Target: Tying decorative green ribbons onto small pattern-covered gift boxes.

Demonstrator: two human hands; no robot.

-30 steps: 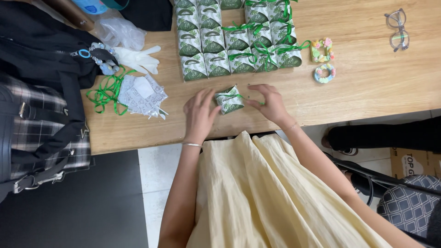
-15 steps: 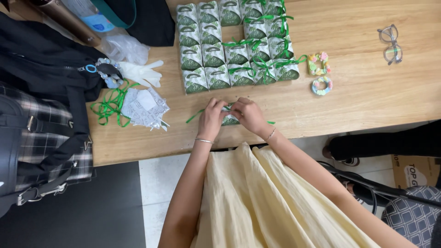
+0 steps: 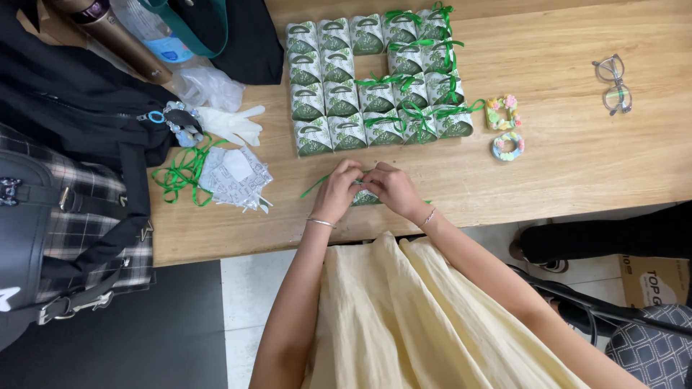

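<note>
Both hands (image 3: 367,189) largely hide one small green box (image 3: 365,198).

I read this as casual craft spot at shared room or office table. Long pale wooden tabletop (image 3: 577,166) fills upper frame. Rows of small green-and-white paper favour boxes (image 3: 375,83) upper centre. Clear-framed eyeglasses (image 3: 613,83) upper right. Black bags with plaid cloth (image 3: 65,187) at left. Pale tiled floor (image 3: 252,302) below.

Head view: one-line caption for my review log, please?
Both hands, left hand and right hand, pinch a small green-and-white box with green ribbon on the wooden table.
</note>
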